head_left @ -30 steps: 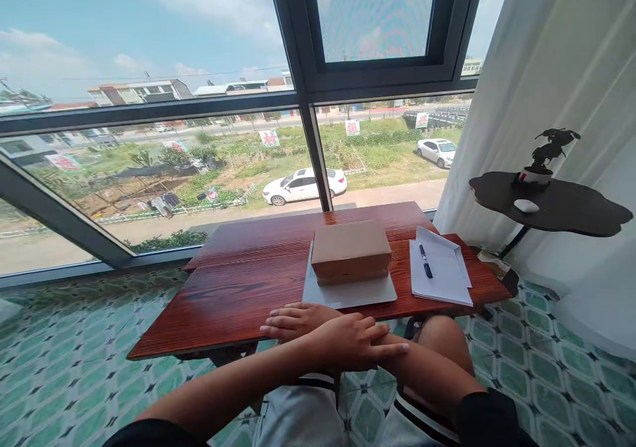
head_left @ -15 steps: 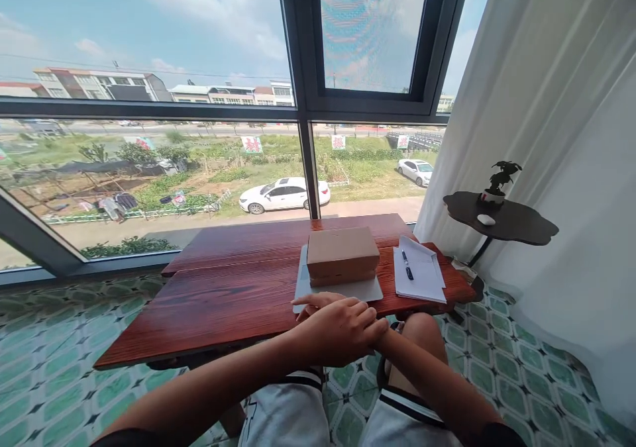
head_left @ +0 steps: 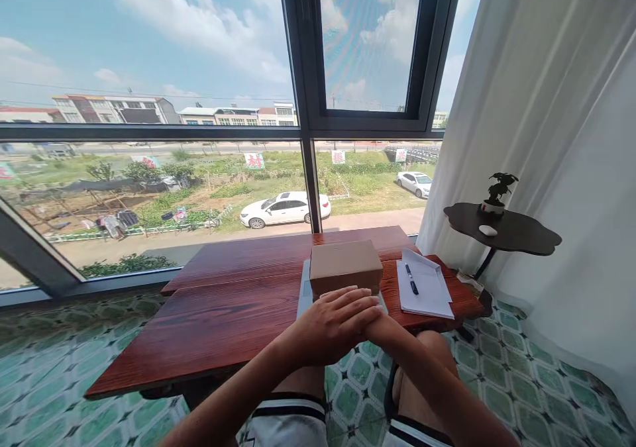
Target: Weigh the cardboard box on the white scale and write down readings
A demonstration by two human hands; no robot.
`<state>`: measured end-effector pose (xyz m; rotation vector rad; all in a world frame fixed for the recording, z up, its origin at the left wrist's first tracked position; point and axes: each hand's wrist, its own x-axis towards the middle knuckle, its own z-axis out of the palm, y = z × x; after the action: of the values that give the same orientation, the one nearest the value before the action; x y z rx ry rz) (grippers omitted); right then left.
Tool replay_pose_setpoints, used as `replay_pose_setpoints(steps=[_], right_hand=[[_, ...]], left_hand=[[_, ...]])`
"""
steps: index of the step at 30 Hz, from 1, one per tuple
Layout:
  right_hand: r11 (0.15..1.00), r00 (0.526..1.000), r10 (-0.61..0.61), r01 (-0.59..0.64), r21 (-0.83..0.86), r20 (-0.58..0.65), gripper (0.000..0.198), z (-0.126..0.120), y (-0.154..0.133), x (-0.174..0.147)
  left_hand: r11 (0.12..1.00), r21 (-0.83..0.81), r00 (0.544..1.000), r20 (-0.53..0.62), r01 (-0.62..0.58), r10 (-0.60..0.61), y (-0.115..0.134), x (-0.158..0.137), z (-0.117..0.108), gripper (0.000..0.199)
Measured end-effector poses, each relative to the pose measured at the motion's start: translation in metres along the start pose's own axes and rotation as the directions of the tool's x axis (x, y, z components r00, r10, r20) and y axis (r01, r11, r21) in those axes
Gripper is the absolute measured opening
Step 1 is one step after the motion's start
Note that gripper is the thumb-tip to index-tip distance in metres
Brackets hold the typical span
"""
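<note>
1. hands crossed at the near edge of the red wooden bench [head_left: 223, 321]: the left hand [head_left: 335, 324] lies on top, flat, fingers stretched and together, gripping nothing.
2. the right hand [head_left: 342, 294] is mostly hidden beneath the left; only its fingertips show past it, so i cannot tell whether it is open or closed.
3. those fingertips reach the near face of the brown cardboard box [head_left: 345, 266], touching it or just short of it; which one is not clear.
4. the box sits closed on a flat grey slab [head_left: 304, 295], right of the bench's middle, just far of the hands.
5. right of the box, close beside it, a stack of white papers [head_left: 426, 291] lies with a dark pen [head_left: 411, 279] on top.
6. further right, apart from the bench, a dark side table [head_left: 517, 235] carries a small potted plant [head_left: 497, 194] and a white oval object [head_left: 487, 230].
7. a white curtain [head_left: 556, 116] hangs at the right; the big window [head_left: 149, 136] fills the far side.
8. bare knees and white shorts with dark stripes show below the bench's near edge.
</note>
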<state>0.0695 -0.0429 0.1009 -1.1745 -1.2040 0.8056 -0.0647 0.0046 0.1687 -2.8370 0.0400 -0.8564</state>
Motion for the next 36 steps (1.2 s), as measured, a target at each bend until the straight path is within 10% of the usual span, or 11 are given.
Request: replay_pose_setpoints(steps=[5,11,13,17,19,30,36], right_hand=[[0.907,0.933,0.211,-0.298,0.298,0.290,0.048,-0.033,0.000,0.044],[0.936,0.984,0.173,-0.148,0.320,-0.048,0.069,-0.077,0.008,0.073],[0.951,0.986,0.115,-0.074,0.301,-0.121,0.078,-0.089,0.012,0.080],[0.977,0.932,0.029,0.050,0.207,-0.361,0.082,-0.105,0.026,0.089],[0.988,0.901,-0.004,0.072,0.140,-0.433,0.074,-0.109,0.036,0.092],[0.988,0.925,0.095,-0.132,-0.078,-0.368,0.075,-0.107,0.092,0.098],[0.974,0.941,0.137,-0.184,-0.129,-0.309,0.082,-0.099,0.089,0.099]], left_hand=[[0.986,0.019,0.985,-0.050,0.165,-0.164,-0.034,-0.029,0.029,0.063],[0.913,-0.106,0.883,-0.235,0.393,-0.407,-0.057,-0.056,0.050,0.062],[0.815,-0.266,0.757,-0.304,0.515,-0.578,-0.065,-0.062,0.052,0.050],[0.422,-0.683,0.320,-0.279,0.597,-0.905,-0.084,-0.071,0.053,0.028],[0.308,-0.760,0.212,-0.226,0.571,-0.951,-0.094,-0.074,0.054,0.018],[-0.077,-0.814,0.038,0.121,0.576,-0.992,-0.112,-0.090,0.083,0.050],[-0.102,-0.787,0.096,0.200,0.608,-0.975,-0.111,-0.084,0.091,0.053]])
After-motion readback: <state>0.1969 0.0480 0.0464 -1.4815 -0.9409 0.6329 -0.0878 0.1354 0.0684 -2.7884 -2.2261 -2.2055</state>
